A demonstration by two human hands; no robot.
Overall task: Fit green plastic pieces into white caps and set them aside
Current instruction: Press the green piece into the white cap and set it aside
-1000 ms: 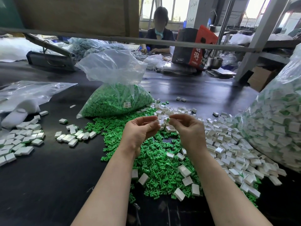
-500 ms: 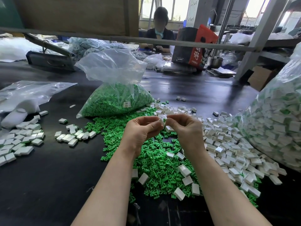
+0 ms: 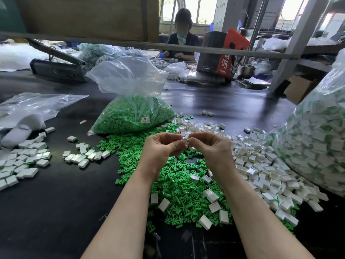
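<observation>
Both grips meet mid-frame: my left hand (image 3: pixel 164 150) and right hand (image 3: pixel 211 152) have fingers curled, each pinching the same small white rectangular plastic cap (image 3: pixel 185 141) w/ a sliver of green showing at its edge. So the task's piece sits between my fingertips, raised above the surface, not resting on it. Can't tell whether the green part is fully seated; fingers hide most of it.

To do this step well, I judge: keep the cap square between thumb & forefinger, press the insert straight in, no twisting, feel for it going flush before letting go. Uneven push probably jams one corner.

Outward: under my wrists lies the loose heap of green T-shaped plastic pieces (image 3: pixel 173 176), w/ stray caps on top. Right of that, the spread of empty white caps (image 3: pixel 261 165). Behind, a clear bag of green pieces (image 3: pixel 130 116); far right, a big clear bag of assembled caps (image 3: pixel 317 143). Finished ones sit in a cluster on the left (image 3: pixel 24 161) of the dark surface (image 3: pixel 65 202), so that's likely where this goes next.
</observation>
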